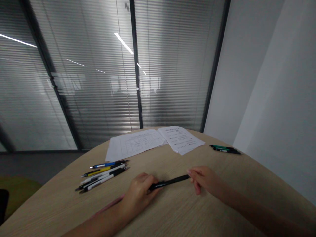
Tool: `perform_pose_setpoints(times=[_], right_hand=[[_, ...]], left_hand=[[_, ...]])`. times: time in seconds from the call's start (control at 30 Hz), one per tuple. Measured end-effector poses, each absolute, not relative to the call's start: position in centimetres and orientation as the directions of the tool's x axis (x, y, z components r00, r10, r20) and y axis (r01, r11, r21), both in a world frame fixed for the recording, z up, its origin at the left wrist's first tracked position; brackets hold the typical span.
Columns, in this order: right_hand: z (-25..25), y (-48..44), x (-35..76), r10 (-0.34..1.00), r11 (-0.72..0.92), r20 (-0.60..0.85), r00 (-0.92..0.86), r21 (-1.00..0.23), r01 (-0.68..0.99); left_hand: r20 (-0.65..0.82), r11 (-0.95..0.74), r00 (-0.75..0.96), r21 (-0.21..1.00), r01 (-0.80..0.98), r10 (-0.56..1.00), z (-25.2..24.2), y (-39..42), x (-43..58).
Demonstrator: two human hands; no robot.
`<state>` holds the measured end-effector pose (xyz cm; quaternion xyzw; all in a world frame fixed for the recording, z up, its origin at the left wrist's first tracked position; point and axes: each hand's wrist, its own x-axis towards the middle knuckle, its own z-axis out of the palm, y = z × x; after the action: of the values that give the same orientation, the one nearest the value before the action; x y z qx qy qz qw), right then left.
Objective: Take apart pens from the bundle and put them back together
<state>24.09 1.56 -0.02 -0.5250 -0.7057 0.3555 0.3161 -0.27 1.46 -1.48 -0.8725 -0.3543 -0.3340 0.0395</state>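
Note:
A black pen [172, 181] stretches between my two hands just above the table. My left hand [140, 189] is closed around its left end, thumb along the barrel. At the other end, the fingertips of my right hand [203, 178] pinch the pen's tip. Partly hidden under my left forearm lies a thin pink thing [111, 204], its kind not clear. Left of my left hand sits a pile of several pens [105, 176] in blue, yellow, white and black.
Printed sheets, one on the left [134, 143] and one on the right [181, 140], lie toward the table's far edge. Green and black pens [224, 149] rest at the right. Beyond the round wooden table [158, 158] stand a glass partition with blinds [170, 65] and a white wall [271, 115].

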Motion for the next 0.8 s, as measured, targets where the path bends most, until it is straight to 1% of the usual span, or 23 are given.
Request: perform_pose_setpoints(times=[0.13,0.23,0.33,0.4,0.43,0.5,0.57,0.6,0.7,0.8], right_hand=[[-0.2,1.1,23.7,0.961,0.094,-0.035,-0.273,-0.89,0.446],[0.1,0.7,23.5,0.945,0.06,-0.077,-0.317,-0.914,0.401],[0.2,0.9,23.5,0.935,0.025,-0.109,-0.337,-0.928,0.371],[0.2,1.3,23.7,0.945,0.023,-0.1,-0.31,-0.93,0.368],[0.2,1.6,23.8,0.957,0.041,-0.068,-0.281,-0.93,0.366],[0.5,2.0,24.2,0.974,0.123,0.04,-0.223,-0.921,0.369],[1.0,2.1,24.7,0.96,0.235,0.149,-0.236,-0.889,0.394],[1.3,2.1,24.9,0.949,0.273,0.175,-0.261,-0.87,0.41],[2.2,1.9,25.4,0.936,0.309,0.186,-0.297,-0.837,0.452],[2.7,1.7,25.5,0.936,0.314,0.178,-0.304,-0.814,0.489]], left_hand=[[0.657,-0.807,0.61,-0.005,0.59,0.442,-1.3,1.4,-0.4],[0.659,-0.806,0.623,-0.044,0.59,0.421,-1.4,1.4,-0.5],[0.653,-0.799,0.607,-0.003,0.601,0.454,-1.4,1.3,-0.4],[0.654,-0.795,0.589,0.032,0.606,0.475,-1.4,1.3,-0.3],[0.656,-0.792,0.578,0.049,0.609,0.485,-1.4,1.3,-0.3],[0.654,-0.778,0.552,0.089,0.622,0.517,-1.4,1.3,-0.3],[0.642,-0.744,0.509,0.148,0.652,0.574,-1.3,1.3,-0.3],[0.63,-0.721,0.484,0.18,0.669,0.607,-1.4,1.4,-0.3],[0.598,-0.671,0.431,0.259,0.694,0.676,-1.5,1.6,-0.4],[0.594,-0.664,0.415,0.287,0.691,0.689,-1.7,1.7,-0.4]])
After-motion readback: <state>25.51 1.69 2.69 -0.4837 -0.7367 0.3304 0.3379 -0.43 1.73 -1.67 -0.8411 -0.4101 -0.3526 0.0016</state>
